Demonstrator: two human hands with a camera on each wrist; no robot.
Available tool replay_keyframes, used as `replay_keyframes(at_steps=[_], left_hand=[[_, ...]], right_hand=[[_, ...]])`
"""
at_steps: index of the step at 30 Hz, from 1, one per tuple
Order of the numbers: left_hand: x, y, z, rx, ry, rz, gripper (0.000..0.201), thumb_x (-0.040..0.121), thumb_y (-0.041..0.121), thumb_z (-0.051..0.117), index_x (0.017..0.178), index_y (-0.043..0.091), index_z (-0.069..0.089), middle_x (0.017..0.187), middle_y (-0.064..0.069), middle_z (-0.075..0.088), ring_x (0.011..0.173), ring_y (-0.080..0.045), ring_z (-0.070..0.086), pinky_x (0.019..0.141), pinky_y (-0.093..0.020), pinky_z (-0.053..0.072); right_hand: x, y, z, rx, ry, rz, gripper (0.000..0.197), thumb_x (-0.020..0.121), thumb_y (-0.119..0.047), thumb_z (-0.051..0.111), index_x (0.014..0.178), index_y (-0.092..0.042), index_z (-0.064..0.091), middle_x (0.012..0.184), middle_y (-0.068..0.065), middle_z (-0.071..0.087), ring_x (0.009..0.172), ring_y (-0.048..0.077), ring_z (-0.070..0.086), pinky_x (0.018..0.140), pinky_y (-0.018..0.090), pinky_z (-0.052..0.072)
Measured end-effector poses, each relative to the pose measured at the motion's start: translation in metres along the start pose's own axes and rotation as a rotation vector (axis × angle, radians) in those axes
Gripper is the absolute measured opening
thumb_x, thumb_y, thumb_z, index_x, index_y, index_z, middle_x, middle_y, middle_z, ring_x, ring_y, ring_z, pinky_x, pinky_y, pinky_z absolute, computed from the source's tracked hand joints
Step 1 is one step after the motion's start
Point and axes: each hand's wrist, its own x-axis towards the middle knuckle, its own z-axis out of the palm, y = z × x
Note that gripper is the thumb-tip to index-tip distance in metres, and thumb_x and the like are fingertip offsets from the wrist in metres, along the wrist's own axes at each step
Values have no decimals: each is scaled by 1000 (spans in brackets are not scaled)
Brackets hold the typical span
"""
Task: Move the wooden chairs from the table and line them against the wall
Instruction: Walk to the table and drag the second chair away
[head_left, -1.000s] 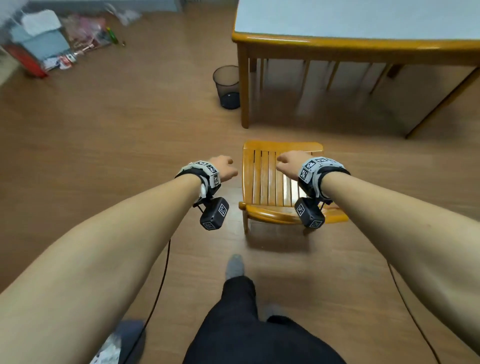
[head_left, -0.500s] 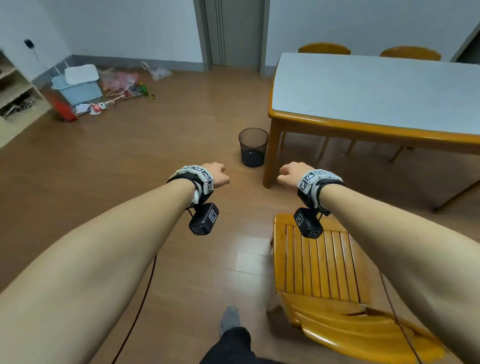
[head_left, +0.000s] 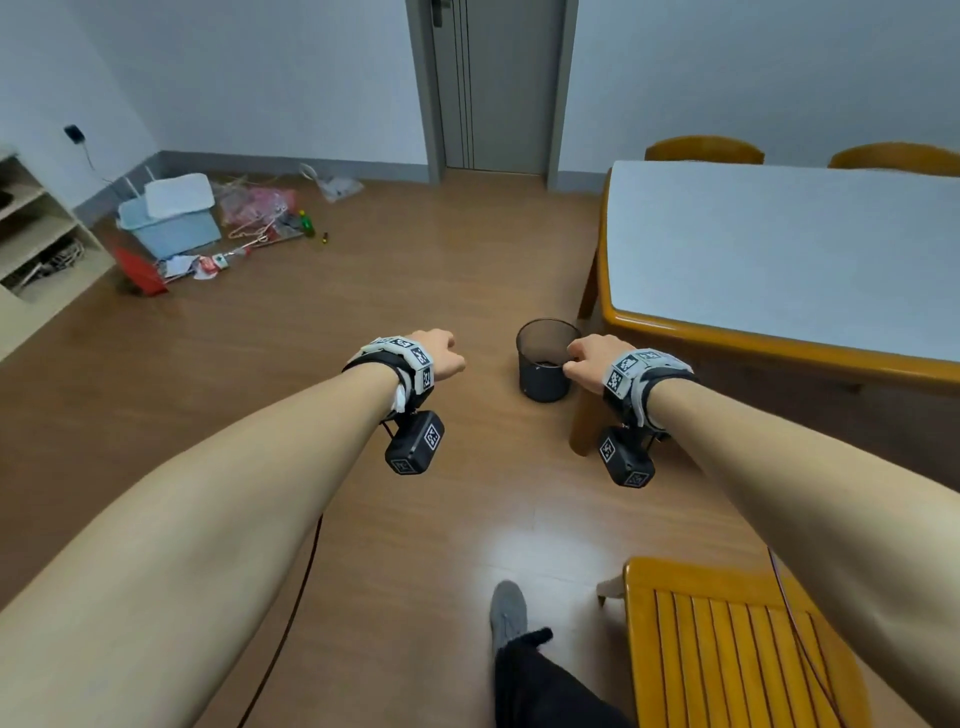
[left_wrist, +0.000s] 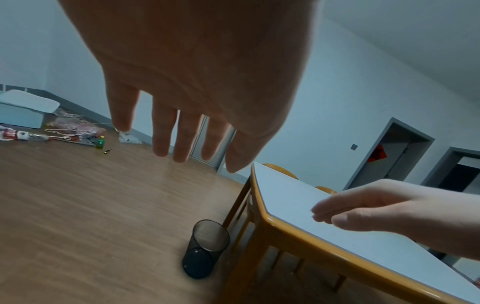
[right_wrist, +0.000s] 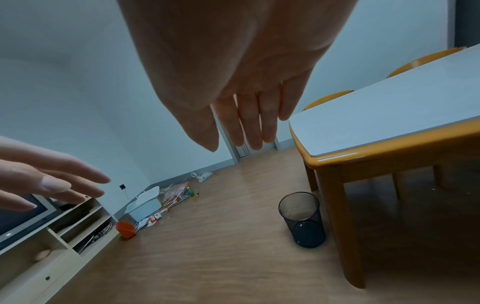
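Both hands, the left hand (head_left: 441, 353) and right hand (head_left: 589, 361), hang empty, fingers (left_wrist: 182, 139) loosely extended. To fetch a remaining chair (head_left: 704, 148), the person should skirt the counter (head_left: 727, 335) and bin (head_left: 545, 366).

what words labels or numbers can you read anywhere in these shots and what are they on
No text can be read in any view.
Wrist bands: black-and-white square marker patterns, no letters.
Camera blocks: the same marker patterns only.
Red-and-white packets on the floor: print too small and blurred to read.
Red sign on the far door: too blurred to read.
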Motion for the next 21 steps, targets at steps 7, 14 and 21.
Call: replay_keyframes(at_steps=[7,14,21], left_hand=[[157,-29,-75,31,-34,-18,58,97,37,50,151,18,42,151,-7,48,135,-30,48,104,-36,42],[307,-73,-167,-7,4,-37,57,91,40,48,145,22,50,143,-7,56,126,-31,54,102,-39,46],[499,-102,-217,6,-14,48,46,95,40,42,132,20,59,130,-9,63,111,-32,60,86,-35,47]], right_hand=[[186,-30,-49,79,-71,45,46,86,-35,55,125,-14,65,123,14,66,108,34,63,91,40,54],[351,-74,-113,136,-41,47,56,93,-36,57,145,-15,53,145,10,56,131,30,54,106,37,43],[510,-92,-144,127,-40,111,55,94,-38,56,144,-15,54,143,9,57,128,30,56,104,37,44]])
